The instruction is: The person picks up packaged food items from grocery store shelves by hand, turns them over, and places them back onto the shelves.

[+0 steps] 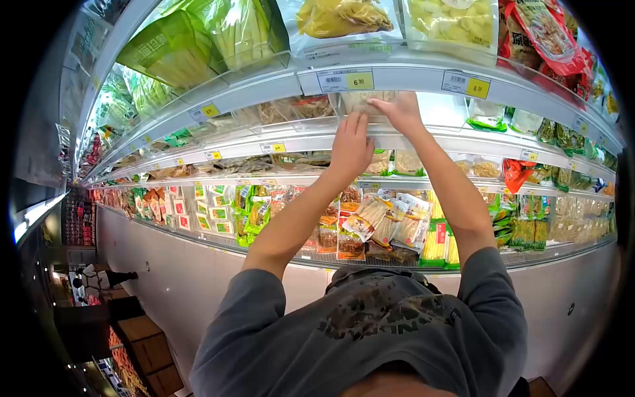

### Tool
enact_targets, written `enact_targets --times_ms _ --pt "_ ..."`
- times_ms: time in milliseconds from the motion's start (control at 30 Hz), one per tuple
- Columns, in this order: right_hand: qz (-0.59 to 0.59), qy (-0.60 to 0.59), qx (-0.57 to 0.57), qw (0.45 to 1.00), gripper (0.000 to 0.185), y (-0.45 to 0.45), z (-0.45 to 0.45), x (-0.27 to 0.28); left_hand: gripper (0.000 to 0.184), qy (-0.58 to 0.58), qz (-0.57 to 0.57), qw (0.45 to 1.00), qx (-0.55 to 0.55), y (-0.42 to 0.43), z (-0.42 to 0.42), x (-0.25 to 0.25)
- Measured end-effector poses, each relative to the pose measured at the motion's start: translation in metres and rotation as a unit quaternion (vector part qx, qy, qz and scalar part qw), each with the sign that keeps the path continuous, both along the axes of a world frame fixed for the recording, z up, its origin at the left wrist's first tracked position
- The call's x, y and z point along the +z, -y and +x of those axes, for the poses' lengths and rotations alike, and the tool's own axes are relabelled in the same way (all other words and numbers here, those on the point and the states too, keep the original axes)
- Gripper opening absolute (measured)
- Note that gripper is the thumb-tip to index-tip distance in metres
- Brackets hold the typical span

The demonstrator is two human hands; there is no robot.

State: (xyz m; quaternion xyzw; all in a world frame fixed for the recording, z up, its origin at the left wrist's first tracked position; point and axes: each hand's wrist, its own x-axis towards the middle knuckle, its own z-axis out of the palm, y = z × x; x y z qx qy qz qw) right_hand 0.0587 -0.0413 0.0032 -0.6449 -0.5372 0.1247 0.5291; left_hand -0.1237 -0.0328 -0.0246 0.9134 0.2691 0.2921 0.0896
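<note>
A clear-wrapped pale food pack [360, 101] lies on the second shelf, just below the top shelf's front edge. My left hand [352, 145] reaches up to its near edge, fingers stretched out close together with the tips against it. From the right, my right hand [399, 114] has its thumb laid across the pack's right end. The top shelf's edge hides its other fingertips. Brownish packs [311, 107] lie just left of my hands. To the right is a bright, bare stretch of shelf [440, 109].
Above my hands, the top shelf's edge carries price tags [345, 81] and bagged vegetables [241, 30]. Lower shelves hold several packs, including white-and-red packets [390, 218] and red packs [518, 173]. Far left, a person [106, 276] stands near brown crates [149, 351].
</note>
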Motion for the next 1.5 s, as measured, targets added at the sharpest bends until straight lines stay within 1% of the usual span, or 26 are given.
enact_targets --times_ms 33,100,167,233,267,300,367,433,500,533,567,633,667,733,833,933,967,1033,1100,1133,1167,1233,1267,1300,1367,1500 --pt "0.034 -0.007 0.013 0.999 0.055 -0.006 0.002 -0.006 0.060 -0.001 -0.006 1.000 -0.003 -0.002 -0.001 0.000" --pt "-0.047 -0.100 0.041 0.993 0.051 -0.002 0.005 -0.005 0.059 -0.014 0.010 1.000 -0.009 -0.003 -0.003 -0.002" --pt "0.048 -0.096 0.031 0.994 0.048 -0.006 0.006 -0.018 0.059 -0.009 0.023 1.000 -0.007 -0.003 -0.003 -0.003" --pt "0.175 0.066 -0.072 0.980 0.040 -0.004 -0.004 -0.009 0.059 -0.013 0.037 0.999 -0.007 -0.004 -0.002 -0.006" --pt "0.117 0.115 -0.042 0.986 0.053 -0.010 0.005 -0.024 0.061 -0.020 0.051 0.998 -0.005 -0.005 -0.004 -0.008" --pt "0.117 0.108 -0.049 0.986 0.053 -0.004 0.002 -0.018 0.061 -0.028 0.053 0.998 -0.012 -0.006 -0.005 -0.007" --pt "-0.160 0.245 -0.088 0.952 0.060 0.017 0.001 0.012 0.065 -0.051 0.055 0.997 -0.017 -0.007 -0.006 -0.003" --pt "-0.142 0.268 -0.129 0.944 0.056 0.045 0.008 0.017 0.075 -0.059 0.078 0.995 -0.023 -0.003 -0.004 0.006" --pt "-0.053 0.202 -0.137 0.968 0.049 0.076 0.022 0.008 0.079 -0.108 0.093 0.990 0.004 -0.001 -0.001 0.007" --pt "0.072 0.205 -0.141 0.966 0.035 0.097 0.031 0.001 0.081 -0.110 0.114 0.987 -0.002 -0.002 0.002 0.007" --pt "0.068 0.198 -0.153 0.966 0.035 0.118 0.035 -0.007 0.081 -0.117 0.115 0.986 -0.015 -0.001 0.002 0.006" --pt "0.147 0.019 -0.209 0.967 0.020 0.165 0.036 -0.021 0.079 -0.118 0.140 0.983 -0.001 0.004 0.003 0.004" --pt "0.143 0.008 -0.223 0.964 0.020 0.186 0.039 -0.037 0.075 -0.124 0.132 0.983 -0.005 0.005 0.004 0.004" --pt "0.168 -0.065 -0.337 0.924 0.013 0.221 0.044 -0.084 0.075 -0.138 0.137 0.981 -0.006 0.006 0.008 0.003" --pt "0.054 -0.154 -0.376 0.912 0.015 0.263 0.046 -0.164 0.071 -0.156 0.140 0.978 -0.009 0.006 0.012 0.003" --pt "-0.086 -0.153 -0.344 0.923 0.025 0.287 0.041 -0.281 0.065 -0.150 0.100 0.984 -0.001 0.006 0.019 0.009" --pt "-0.196 -0.116 -0.328 0.917 0.028 0.296 0.033 -0.318 0.064 -0.153 0.089 0.984 -0.003 0.004 0.020 0.011" --pt "-0.387 -0.167 -0.222 0.879 0.039 0.311 0.020 -0.357 0.064 -0.151 0.081 0.985 -0.014 0.006 0.023 0.015" --pt "-0.479 -0.225 -0.163 0.833 0.047 0.322 0.005 -0.397 0.065 -0.192 0.067 0.979 0.003 0.006 0.023 0.015" --pt "-0.453 -0.212 -0.160 0.851 0.038 0.330 -0.005 -0.424 0.066 -0.184 0.069 0.980 0.011 0.008 0.025 0.015" --pt "-0.472 -0.226 -0.171 0.835 0.043 0.334 -0.017 -0.447 0.068 -0.174 0.071 0.982 0.019 0.008 0.027 0.009" --pt "-0.475 -0.217 -0.148 0.840 0.052 0.340 -0.027 -0.461 0.077 -0.165 0.072 0.984 0.014 0.018 0.026 0.002" --pt "-0.484 -0.221 -0.143 0.835 0.052 0.342 -0.034 -0.464 0.086 -0.226 0.075 0.966 0.097 0.035 0.024 -0.008" --pt "-0.497 -0.211 -0.162 0.826 0.058 0.340 -0.034 -0.452 0.086 -0.233 0.067 0.965 0.100 0.053 0.026 -0.018" --pt "-0.521 -0.194 -0.203 0.806 0.060 0.335 -0.031 -0.406 0.091 -0.141 0.053 0.984 0.098 0.088 0.021 -0.048" --pt "-0.473 -0.049 -0.234 0.848 0.050 0.324 -0.044 -0.398 0.076 -0.196 -0.040 0.980 0.000 0.157 0.007 -0.135"
